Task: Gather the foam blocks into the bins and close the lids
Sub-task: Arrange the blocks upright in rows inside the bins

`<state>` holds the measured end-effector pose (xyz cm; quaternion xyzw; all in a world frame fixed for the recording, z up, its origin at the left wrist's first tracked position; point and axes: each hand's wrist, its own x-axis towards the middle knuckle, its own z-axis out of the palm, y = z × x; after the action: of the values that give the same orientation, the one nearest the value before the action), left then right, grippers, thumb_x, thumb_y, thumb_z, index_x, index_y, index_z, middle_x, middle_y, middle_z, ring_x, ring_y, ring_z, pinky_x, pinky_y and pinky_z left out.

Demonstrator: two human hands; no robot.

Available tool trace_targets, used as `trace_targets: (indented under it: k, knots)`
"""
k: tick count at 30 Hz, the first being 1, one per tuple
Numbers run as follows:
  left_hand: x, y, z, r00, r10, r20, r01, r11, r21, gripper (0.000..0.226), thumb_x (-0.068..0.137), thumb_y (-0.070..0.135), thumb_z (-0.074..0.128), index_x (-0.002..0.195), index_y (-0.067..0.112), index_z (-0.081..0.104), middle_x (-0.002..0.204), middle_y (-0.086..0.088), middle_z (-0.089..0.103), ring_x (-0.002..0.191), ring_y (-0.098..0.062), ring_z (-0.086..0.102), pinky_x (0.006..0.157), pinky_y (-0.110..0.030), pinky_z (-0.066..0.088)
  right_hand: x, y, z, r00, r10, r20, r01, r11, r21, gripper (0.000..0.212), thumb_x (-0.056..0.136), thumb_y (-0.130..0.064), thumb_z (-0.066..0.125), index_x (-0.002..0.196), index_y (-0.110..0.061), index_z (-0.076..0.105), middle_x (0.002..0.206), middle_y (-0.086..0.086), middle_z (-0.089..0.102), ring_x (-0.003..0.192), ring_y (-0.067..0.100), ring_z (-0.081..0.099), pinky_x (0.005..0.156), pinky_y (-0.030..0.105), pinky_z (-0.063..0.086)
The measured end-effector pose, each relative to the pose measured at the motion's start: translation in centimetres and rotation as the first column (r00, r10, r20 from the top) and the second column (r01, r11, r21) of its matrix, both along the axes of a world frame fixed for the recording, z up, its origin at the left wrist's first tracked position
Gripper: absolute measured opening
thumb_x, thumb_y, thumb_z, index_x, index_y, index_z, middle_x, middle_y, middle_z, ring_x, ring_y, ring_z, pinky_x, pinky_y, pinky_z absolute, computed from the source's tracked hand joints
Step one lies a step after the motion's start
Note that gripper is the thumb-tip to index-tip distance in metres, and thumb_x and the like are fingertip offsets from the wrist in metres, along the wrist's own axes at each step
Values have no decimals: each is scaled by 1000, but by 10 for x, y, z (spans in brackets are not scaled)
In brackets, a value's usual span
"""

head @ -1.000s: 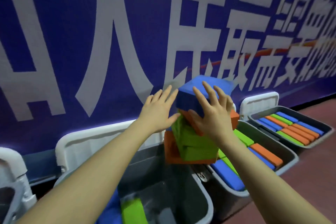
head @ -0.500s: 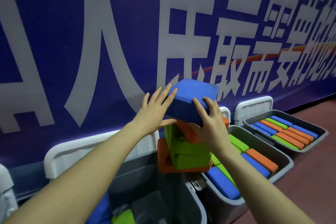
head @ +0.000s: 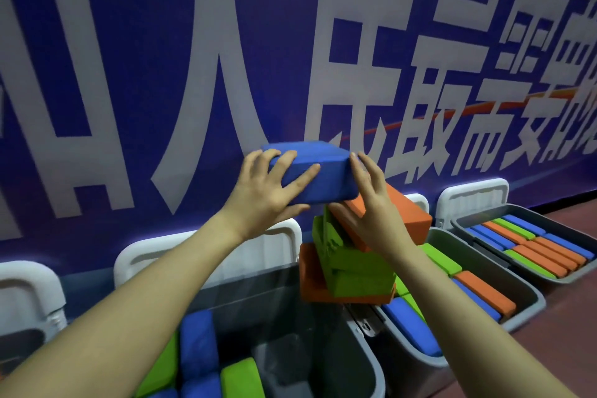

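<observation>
Two hands bracket the top of a leaning stack of foam blocks, as I read it from my remote seat. My left hand (head: 268, 191) grips the near-left end of the blue block (head: 318, 171), fingers spread over its side face and thumb tucked beneath, which looks like the hold that will carry it off the pile. My right hand (head: 371, 213) stands open, fingers straight beside the block's right corner and palm resting against the tilted orange block (head: 392, 215) just below, seemingly to steady the stack while its cap comes away. Under that orange piece sit the green blocks (head: 352, 263), skewed on a second orange block (head: 318, 291) that perches at the junction of two bins, so the stack appears staged there for sorting. Directly beneath my left forearm, the near grey bin (head: 361, 362) holds blue and green blocks stood on end at its left, with bare floor showing at its right; I judge that gap the likely home for the blue piece. Beside it, the middle bin (head: 529, 296) carries a fuller row, and the far bin (head: 581, 275) is packed flat in alternating colours. White lids (head: 473, 200) stand propped open against the blue banner (head: 161, 74), none yet shut, so the closing step remains ahead.
</observation>
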<state>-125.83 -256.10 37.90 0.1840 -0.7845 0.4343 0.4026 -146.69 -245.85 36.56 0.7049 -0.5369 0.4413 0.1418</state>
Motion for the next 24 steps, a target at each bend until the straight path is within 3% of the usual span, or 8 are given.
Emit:
trace_targets:
  k: [3,6,8,12,16,19,21,24]
  knots:
    - [2,5,-12,992,59,-114,-42,988,151,54,88,51,52,126,13,60,113,-24,60,91,-39,57,82,-49,45,-20,6,-16,976,-216,10,211,961,179,79,89,-46,60,153,-26,17,155,2,28,135,23,35,99,42,43]
    - [1,4,-31,972,187,-143,-148,958,246,51,87,52,49,115,14,68,106,-22,63,81,-37,58,78,-47,48,-44,11,-36,885,-378,-270,451,838,306,77,87,-63,50,151,-29,25,153,2,35,141,28,27,118,52,14]
    - [0,2,-47,956,251,-154,-199,936,292,50,86,52,47,111,15,70,104,-21,63,77,-36,57,74,-45,48,-52,9,-45,835,-390,-388,521,787,331,78,85,-67,48,150,-32,25,154,0,32,143,28,21,118,55,1]
    - [-7,2,-73,936,307,-174,-230,904,360,51,86,52,44,110,17,71,106,-20,63,77,-36,57,70,-43,48,-55,1,-50,819,-374,-434,538,764,357,91,79,-65,62,151,-36,15,157,0,22,145,32,11,113,60,-5]
    - [-13,3,-87,927,327,-185,-225,877,424,54,87,52,39,112,15,71,107,-21,63,78,-37,57,71,-46,49,-53,-4,-50,774,-386,-502,588,733,343,90,82,-52,66,151,-30,13,157,3,19,144,36,11,111,65,-2]
    - [-9,3,-88,918,334,-214,-223,881,417,47,87,50,54,112,14,71,107,-21,63,79,-38,57,72,-47,50,-44,-6,-45,753,-385,-533,572,784,242,86,77,-45,73,147,-21,31,150,11,37,137,40,30,107,72,8]
    - [-1,1,-86,908,343,-242,-223,882,415,46,82,47,67,113,13,70,109,-22,62,81,-39,57,73,-47,50,-34,-11,-39,793,-409,-452,510,851,125,85,69,-42,81,139,-14,44,134,17,53,121,43,49,102,74,20]
    - [21,4,-82,870,380,-313,-232,878,419,48,86,51,50,110,15,72,110,-21,63,79,-38,56,73,-46,49,-4,-19,-20,868,-345,-356,346,936,-63,83,71,-40,81,139,-10,43,127,19,56,110,42,56,98,61,37]
